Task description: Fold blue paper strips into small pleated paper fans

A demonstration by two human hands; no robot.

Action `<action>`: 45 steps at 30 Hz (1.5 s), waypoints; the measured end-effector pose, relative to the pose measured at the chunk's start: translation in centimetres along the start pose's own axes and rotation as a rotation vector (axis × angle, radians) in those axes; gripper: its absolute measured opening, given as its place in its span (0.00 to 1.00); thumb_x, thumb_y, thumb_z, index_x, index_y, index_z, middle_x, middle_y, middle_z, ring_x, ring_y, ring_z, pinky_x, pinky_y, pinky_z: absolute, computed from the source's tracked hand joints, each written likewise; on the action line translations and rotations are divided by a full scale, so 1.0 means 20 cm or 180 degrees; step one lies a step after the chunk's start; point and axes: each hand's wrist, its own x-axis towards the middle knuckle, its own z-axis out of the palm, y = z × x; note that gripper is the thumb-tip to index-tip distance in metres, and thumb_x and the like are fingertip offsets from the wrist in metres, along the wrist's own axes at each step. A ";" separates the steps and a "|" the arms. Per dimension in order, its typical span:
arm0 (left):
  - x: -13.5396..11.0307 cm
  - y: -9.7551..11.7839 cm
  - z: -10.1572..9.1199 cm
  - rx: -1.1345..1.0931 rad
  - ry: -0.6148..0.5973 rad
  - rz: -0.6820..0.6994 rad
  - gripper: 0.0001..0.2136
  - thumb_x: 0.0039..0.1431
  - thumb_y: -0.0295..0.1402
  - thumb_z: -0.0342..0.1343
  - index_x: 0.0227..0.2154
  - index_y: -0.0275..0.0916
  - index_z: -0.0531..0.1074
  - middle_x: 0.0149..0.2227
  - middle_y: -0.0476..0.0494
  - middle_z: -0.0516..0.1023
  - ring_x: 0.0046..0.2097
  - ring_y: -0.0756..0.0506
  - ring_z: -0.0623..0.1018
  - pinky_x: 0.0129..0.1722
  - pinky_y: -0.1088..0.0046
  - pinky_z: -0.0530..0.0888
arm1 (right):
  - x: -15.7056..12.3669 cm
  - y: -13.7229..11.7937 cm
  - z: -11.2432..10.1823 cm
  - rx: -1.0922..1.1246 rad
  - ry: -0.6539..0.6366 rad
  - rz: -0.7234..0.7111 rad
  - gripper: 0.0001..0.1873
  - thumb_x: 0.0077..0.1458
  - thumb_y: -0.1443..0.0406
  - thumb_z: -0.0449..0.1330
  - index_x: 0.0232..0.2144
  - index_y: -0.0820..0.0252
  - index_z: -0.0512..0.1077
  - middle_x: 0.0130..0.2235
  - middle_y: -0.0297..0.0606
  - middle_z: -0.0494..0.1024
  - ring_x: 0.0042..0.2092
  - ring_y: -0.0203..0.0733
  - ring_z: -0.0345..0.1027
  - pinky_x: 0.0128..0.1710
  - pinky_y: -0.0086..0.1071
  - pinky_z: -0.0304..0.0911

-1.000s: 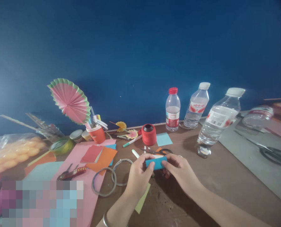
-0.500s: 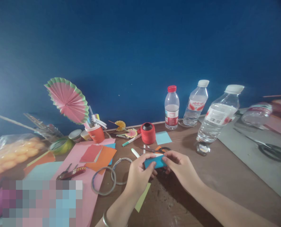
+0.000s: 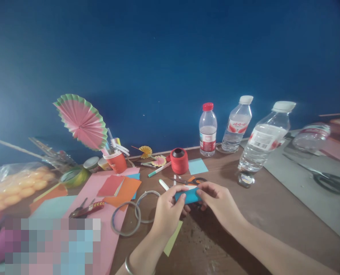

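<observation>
A small piece of blue paper (image 3: 190, 196) is pinched between my two hands above the brown table. My left hand (image 3: 170, 208) grips its left end, thumb lying on the near face. At the right end, my right hand (image 3: 217, 198) holds it between thumb and fingers; the fingertips behind the paper are partly hidden. Just beyond my hands lie black-handled scissors (image 3: 200, 180) and a green-capped white marker (image 3: 163, 185). A yellow-green paper slip (image 3: 172, 240) rests on the table below my left wrist.
Two tape rings (image 3: 126, 218) lie left of my left hand. Behind stand a red spool (image 3: 179, 161) and a red-capped bottle (image 3: 208, 130), with a large water bottle (image 3: 265, 143) to the right. Orange paper (image 3: 126, 191) lies on a pink sheet (image 3: 112, 229). A paper fan (image 3: 82, 122) rises from a red cup (image 3: 115, 162).
My left thumb has shifted slightly up on the blue paper, and its lit face looks a little brighter. Both hands stay in almost the same place.
</observation>
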 end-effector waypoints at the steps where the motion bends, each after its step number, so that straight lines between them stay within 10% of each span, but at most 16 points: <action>1: 0.00 0.00 0.00 0.0002 -0.0008 -0.0020 0.10 0.52 0.33 0.50 0.36 0.37 0.69 0.17 0.51 0.71 0.19 0.51 0.71 0.20 0.78 0.66 | 0.00 0.00 0.00 0.0038 -0.0012 0.0000 0.11 0.45 0.59 0.58 0.28 0.62 0.70 0.21 0.31 0.69 0.22 0.34 0.62 0.21 0.27 0.61; 28: 0.01 -0.02 -0.01 0.0022 -0.0046 0.0001 0.10 0.53 0.33 0.49 0.37 0.37 0.68 0.17 0.51 0.71 0.19 0.52 0.70 0.19 0.79 0.66 | 0.00 0.00 0.00 0.0115 -0.0076 -0.0010 0.10 0.46 0.60 0.58 0.27 0.63 0.69 0.20 0.30 0.69 0.21 0.32 0.61 0.22 0.27 0.60; 45: 0.04 -0.05 -0.03 -0.0328 0.0862 0.0448 0.08 0.46 0.31 0.58 0.31 0.37 0.69 0.29 0.48 0.73 0.31 0.51 0.73 0.30 0.78 0.71 | 0.02 -0.01 -0.02 0.0509 0.0246 -0.0138 0.11 0.44 0.59 0.60 0.26 0.62 0.68 0.20 0.30 0.69 0.20 0.32 0.59 0.21 0.27 0.58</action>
